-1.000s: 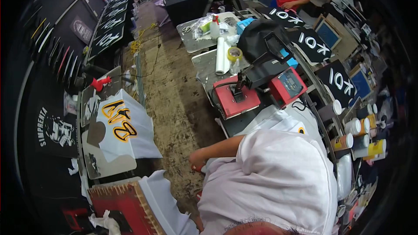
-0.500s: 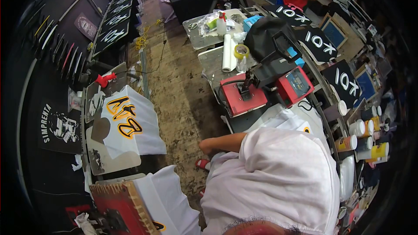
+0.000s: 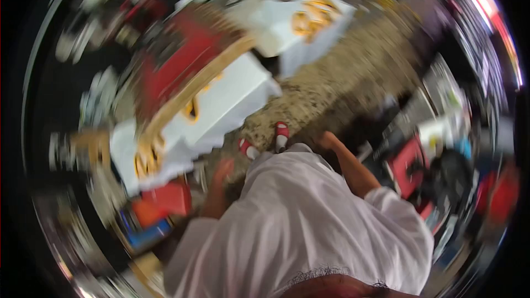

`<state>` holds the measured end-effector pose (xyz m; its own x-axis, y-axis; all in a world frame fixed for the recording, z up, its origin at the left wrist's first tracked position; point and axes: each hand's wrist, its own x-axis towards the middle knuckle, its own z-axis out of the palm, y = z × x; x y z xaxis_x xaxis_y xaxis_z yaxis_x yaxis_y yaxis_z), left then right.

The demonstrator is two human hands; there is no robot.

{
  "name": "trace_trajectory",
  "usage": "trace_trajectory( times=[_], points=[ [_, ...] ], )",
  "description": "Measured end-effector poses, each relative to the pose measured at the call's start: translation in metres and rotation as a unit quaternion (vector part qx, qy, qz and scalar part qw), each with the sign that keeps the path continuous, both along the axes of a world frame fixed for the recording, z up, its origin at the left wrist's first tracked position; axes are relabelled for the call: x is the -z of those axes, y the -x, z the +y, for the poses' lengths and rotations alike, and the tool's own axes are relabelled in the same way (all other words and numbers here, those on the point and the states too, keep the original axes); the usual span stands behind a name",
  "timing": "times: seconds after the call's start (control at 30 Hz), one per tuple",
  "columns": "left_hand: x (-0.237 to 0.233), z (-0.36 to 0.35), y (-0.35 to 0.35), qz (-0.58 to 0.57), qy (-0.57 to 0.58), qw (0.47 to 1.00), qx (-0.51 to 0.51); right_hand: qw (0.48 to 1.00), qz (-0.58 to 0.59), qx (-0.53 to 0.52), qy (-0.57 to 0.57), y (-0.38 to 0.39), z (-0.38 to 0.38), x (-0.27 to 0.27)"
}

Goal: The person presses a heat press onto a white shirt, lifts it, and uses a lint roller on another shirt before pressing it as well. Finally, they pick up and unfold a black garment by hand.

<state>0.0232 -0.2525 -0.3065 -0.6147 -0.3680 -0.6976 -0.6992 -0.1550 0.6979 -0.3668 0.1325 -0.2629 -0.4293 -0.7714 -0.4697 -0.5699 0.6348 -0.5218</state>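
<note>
My left hand [image 3: 223, 170] hangs over the floor, smeared by motion, beside the white cloth [image 3: 221, 96] with orange and black lettering. My right hand [image 3: 329, 140] is out on the other side of my body, above the dark floor; its fingers are too blurred to read. No object shows in either hand. Between the two hands, red sandals [image 3: 281, 129] with white socks are on my feet. A wooden-edged frame with a red surface [image 3: 187, 49] lies over part of the cloth.
Another white cloth with orange lettering [image 3: 314, 16] hangs from a board at the top. A red heat press [image 3: 407, 166] stands at the right. Lower left are a red bin [image 3: 168, 197] and a blue item [image 3: 149, 234]. The stained floor [image 3: 331, 72] runs between the work stations.
The view has swung round towards the lettered cloths and down to my feet. The heat press now lies further right. My left hand has come into view.
</note>
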Motion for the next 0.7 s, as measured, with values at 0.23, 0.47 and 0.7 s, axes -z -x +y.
trace_trajectory(
  times=[0.23, 0.47, 0.7],
  points=[
    [-0.08, -0.034, -0.045, -0.204, 0.246, 0.912, -0.258, 0.973, -0.195, 0.023, -0.122, 0.024, -0.114, -0.033],
    [-0.123, -0.114, -0.098, -0.077, 0.297, 0.822, -0.479, 0.938, -0.243, -0.247, -0.023, -0.051, -0.283, -0.16],
    [-0.195, -0.187, -0.084, 0.15, 0.277, 0.761, -0.568, 0.877, -0.337, -0.337, 0.066, -0.177, -0.39, -0.252]
  ],
)
